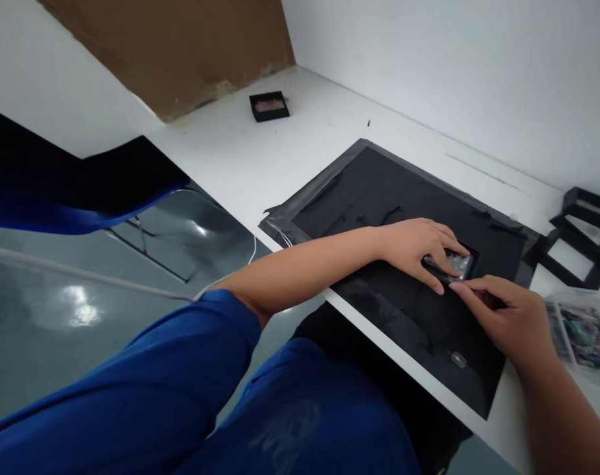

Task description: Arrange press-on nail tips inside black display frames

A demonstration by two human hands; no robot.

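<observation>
The left grip [416,247] lies across a small black frame [462,264], fingers parted and thumb well away from them, spread over it rather than closed around it. The fingertips touch the frame's clear, shiny middle, and the thumb tip rests along its near side. The right grip [510,310] is drawn almost together, thumb and forefinger meeting at the frame's near edge, just beside the left thumb; whether they pinch that edge or only press on it, I cannot tell.

Directly under both grips is a black mat [423,181], its borders taped. Nearer the body than the right grip, a small clear piece [459,359] lies on the mat. Beyond the left grip are a few dark scraps [393,213], also on the mat.

To the right of the right grip, near its wrist, stands a clear plastic tub [557,323] of mixed coloured pieces. Beyond the tub, several black frames [569,276] lie close together on the white desk [225,158].

Well beyond the left grip and to its left, a black tray [272,117] with pinkish contents sits on the desk, near a brown board [191,53]. Farthest to the left of the grips is a blue chair [47,214].
</observation>
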